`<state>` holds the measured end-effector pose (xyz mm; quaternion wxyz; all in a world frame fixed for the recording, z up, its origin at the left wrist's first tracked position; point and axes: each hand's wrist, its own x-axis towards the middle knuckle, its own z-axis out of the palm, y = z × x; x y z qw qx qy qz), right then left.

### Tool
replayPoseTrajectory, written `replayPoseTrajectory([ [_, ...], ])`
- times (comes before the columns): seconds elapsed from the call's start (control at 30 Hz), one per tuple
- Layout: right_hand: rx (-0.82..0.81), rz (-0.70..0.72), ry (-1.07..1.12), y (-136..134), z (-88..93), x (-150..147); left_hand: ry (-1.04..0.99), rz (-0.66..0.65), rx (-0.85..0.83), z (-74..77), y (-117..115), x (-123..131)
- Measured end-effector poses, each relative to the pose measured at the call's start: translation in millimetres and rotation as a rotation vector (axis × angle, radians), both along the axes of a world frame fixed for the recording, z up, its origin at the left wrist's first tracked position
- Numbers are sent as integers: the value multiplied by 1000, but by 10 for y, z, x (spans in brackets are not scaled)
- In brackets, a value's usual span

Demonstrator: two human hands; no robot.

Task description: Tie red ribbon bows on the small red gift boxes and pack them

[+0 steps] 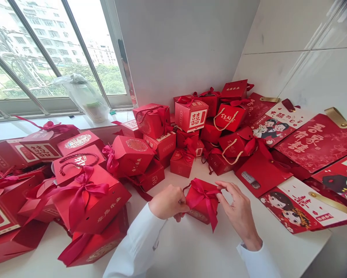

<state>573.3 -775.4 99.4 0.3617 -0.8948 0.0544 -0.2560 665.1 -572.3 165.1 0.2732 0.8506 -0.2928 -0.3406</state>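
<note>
A small red gift box (198, 214) sits on the white table in front of me, with a dark pink ribbon bow (205, 195) tied on its top. My left hand (170, 203) is closed at the box's left side, thumb and curled fingers pinching the left part of the bow. At the right side, my right hand (237, 204) pinches the bow's right loop between thumb and fingertips. One ribbon tail hangs down the front of the box. A dark twisted cord (186, 188) shows at its upper left edge.
Many red gift boxes (88, 197) are heaped to the left and behind, some with bows or rope handles. Flat printed gift bags (318, 143) lie at the right. On the windowsill stands a plastic-wrapped cup (86, 98), beside a barred window. The table's edge (315, 251) runs at lower right.
</note>
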Motion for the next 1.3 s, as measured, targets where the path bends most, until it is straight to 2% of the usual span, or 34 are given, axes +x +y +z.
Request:
replayPoseTrajectory([
  [0.23, 356, 247, 102, -194, -77, -113, -98, 8, 122, 54, 7, -49],
  [0.4, 564, 285, 175, -307, -322, -213, -274, 59, 282, 179, 73, -108],
  [0.5, 618, 254, 222, -289, -485, -242, -330, 100, 265, 197, 152, -63],
  [0.57, 666, 244, 225, -242, -557, -241, -298, 142, 153, 139, 180, 19],
  [0.67, 711, 224, 217, -149, -592, -218, -177, 146, -9, -49, 127, 180],
  [0.77, 742, 157, 228, -82, -562, -190, -34, 125, -81, -299, -24, 306],
  [0.9, 879, 155, 241, -90, -480, -178, 111, 114, -174, -564, -183, 380],
  [1.0, 996, 133, 248, -157, -417, -180, 158, 108, -229, -646, -182, 416],
  [1.17, 1318, 140, 213, -288, -313, -188, 172, 85, -316, -702, -109, 476],
  [1.3, 1427, 154, 162, -339, -179, -220, 240, 51, -344, -822, -149, 483],
])
